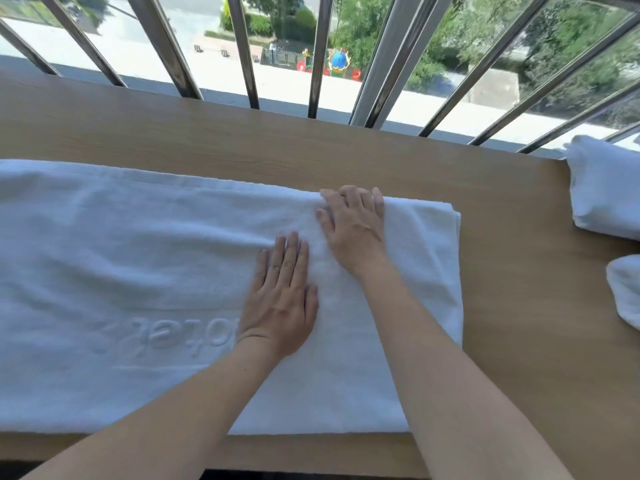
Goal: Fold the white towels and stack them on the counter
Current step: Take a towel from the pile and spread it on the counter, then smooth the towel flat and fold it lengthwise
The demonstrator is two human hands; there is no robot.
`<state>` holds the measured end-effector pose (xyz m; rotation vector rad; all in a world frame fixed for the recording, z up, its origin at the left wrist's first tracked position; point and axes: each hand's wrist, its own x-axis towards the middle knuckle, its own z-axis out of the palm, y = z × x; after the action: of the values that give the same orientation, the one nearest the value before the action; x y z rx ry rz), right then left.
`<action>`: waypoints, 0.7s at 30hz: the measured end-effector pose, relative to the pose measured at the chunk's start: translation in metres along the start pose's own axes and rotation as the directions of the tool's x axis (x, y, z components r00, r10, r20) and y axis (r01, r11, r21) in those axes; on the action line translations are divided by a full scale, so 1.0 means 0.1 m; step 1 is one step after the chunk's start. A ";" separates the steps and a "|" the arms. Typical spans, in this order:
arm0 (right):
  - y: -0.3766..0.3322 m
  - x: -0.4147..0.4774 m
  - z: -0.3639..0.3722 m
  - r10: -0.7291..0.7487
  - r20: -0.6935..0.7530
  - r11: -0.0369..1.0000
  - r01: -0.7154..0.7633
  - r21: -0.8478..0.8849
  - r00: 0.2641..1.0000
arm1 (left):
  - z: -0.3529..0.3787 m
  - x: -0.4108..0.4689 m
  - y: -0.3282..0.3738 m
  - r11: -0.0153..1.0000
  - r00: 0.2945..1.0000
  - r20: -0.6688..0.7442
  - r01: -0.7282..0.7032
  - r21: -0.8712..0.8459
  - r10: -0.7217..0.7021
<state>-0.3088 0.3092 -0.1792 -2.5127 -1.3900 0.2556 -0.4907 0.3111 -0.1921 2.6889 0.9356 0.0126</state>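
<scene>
Both hands press flat on a part-folded white towel on the counter by the window.

The white towel (pixel 121 258) lies lengthwise across the wooden counter (pixel 519 289). Its right end is squared and its left end runs out of view. The left hand (pixel 282 296) rests flat on it, fingers straight and together, gripping nothing. The right hand (pixel 353 226) lies just beyond at the far edge, fingers nearly straight, and seems to press rather than pinch. A far-right towel (pixel 606 192) and a near-right towel (pixel 627 292) sit well apart from it at the counter's right. In my judgement, flat palms pushing outward could drag the upper layer and skew its edges. The ridge between the hands could also get creased into the next fold, leaving a lopsided piece for the stack.
</scene>
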 end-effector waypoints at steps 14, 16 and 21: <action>-0.16 -0.40 0.01 0.055 -0.166 0.998 -0.055 0.007 0.985 | -0.04 0.02 0.03 0.997 0.998 0.056 0.001 0.081 -0.005; -0.18 -0.67 0.09 0.049 -0.024 0.998 -0.049 0.027 0.999 | -0.03 0.02 0.03 0.997 0.999 0.049 0.001 0.083 -0.005; 0.38 -0.53 0.05 0.243 0.050 0.968 -0.239 -0.069 0.969 | -0.01 0.03 0.02 0.996 1.000 0.008 -0.010 0.084 0.009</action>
<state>-0.3074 0.2459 -0.1939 -2.7483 -1.1255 0.3381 -0.4867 0.3117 -0.1909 2.7682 0.9410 -0.0353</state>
